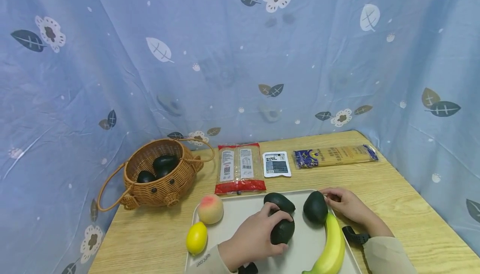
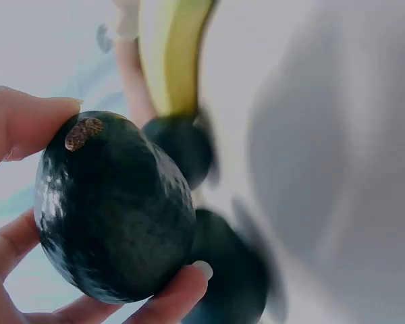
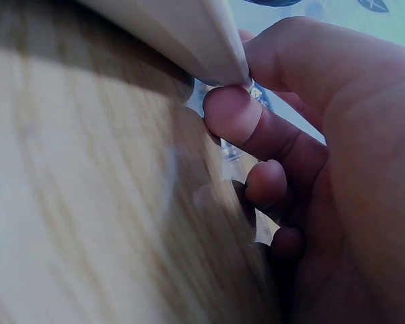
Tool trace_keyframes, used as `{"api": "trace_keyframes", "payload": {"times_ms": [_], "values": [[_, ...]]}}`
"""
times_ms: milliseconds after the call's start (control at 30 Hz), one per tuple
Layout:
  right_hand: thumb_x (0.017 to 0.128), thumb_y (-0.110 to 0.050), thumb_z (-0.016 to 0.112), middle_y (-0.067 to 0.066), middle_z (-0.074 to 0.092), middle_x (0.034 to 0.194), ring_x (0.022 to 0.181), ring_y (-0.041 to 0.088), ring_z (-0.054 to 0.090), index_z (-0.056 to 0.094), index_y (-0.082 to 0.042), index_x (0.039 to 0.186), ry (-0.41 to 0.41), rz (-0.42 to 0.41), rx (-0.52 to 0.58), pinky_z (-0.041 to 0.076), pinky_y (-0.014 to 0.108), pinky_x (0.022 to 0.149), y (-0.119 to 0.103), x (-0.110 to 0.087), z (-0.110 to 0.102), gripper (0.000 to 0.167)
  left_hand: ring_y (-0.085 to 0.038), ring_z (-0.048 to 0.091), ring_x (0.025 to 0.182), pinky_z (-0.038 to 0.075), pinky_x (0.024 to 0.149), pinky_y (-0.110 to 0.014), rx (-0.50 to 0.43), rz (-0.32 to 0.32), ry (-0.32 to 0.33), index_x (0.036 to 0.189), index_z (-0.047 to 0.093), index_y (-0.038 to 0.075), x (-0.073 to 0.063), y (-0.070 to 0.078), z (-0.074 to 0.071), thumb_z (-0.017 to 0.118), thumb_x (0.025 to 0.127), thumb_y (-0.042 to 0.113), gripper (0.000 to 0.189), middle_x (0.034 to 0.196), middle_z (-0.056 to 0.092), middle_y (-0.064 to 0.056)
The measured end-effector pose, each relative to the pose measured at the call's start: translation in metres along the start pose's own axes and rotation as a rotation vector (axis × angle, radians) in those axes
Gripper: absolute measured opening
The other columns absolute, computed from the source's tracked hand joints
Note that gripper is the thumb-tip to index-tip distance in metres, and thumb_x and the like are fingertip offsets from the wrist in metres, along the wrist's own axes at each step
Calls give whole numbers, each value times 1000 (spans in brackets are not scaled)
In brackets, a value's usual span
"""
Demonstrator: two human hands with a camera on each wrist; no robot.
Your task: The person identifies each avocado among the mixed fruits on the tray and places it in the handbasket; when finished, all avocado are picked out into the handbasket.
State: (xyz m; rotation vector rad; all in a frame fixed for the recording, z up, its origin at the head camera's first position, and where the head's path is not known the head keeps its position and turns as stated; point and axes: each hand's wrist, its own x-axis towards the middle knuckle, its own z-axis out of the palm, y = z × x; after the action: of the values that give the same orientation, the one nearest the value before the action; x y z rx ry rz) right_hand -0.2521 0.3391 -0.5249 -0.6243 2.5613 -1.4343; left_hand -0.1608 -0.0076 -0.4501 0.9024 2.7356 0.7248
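Note:
My left hand (image 1: 256, 234) grips a dark green avocado (image 1: 283, 232) over the white tray (image 1: 240, 213). In the left wrist view the thumb is on the stem end of this avocado (image 2: 115, 209) and the other fingers curl round its far side. A second avocado (image 1: 279, 202) lies just behind it on the tray. Near the tray's back right corner is a third avocado (image 1: 315, 207), touching the tip of a yellow banana (image 1: 333, 247). At that corner my right hand (image 1: 348, 207) pinches the tray's edge (image 3: 223, 47) between thumb and forefinger.
A peach (image 1: 210, 209) and a lemon (image 1: 196, 238) sit along the tray's left side. Back left stands a wicker basket (image 1: 150, 190) holding avocados (image 1: 165, 164). Behind the tray lie a red-edged grain bag (image 1: 240, 167), a white packet (image 1: 276, 164) and a noodle pack (image 1: 335, 156).

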Motion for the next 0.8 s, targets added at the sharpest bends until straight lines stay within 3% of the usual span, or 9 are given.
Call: {"api": "trace_keyframes", "payload": {"times_ms": [267,567,800], "values": [[105,-4,61,4,64,96,77,10,54,67,4,132,10,6,-27,48,26,64,1,0,0,29,-23,65,98,56,84,-39,-10,-101,121,139,58,40,-14,-11,-30,88,85,39,62,145,47,-3],[105,-5,62,5,64,94,76,10,53,68,2,132,12,19,-44,47,26,63,2,1,-1,28,-29,65,99,57,83,-45,-61,-157,270,138,57,38,-29,-30,-57,87,86,33,61,144,45,-7],[105,-5,62,2,62,90,74,10,52,68,4,131,13,1,-57,46,26,62,2,1,0,28,-30,69,93,58,78,-46,-65,-211,427,140,58,31,-47,-43,-86,89,86,29,62,147,44,-13]]}}
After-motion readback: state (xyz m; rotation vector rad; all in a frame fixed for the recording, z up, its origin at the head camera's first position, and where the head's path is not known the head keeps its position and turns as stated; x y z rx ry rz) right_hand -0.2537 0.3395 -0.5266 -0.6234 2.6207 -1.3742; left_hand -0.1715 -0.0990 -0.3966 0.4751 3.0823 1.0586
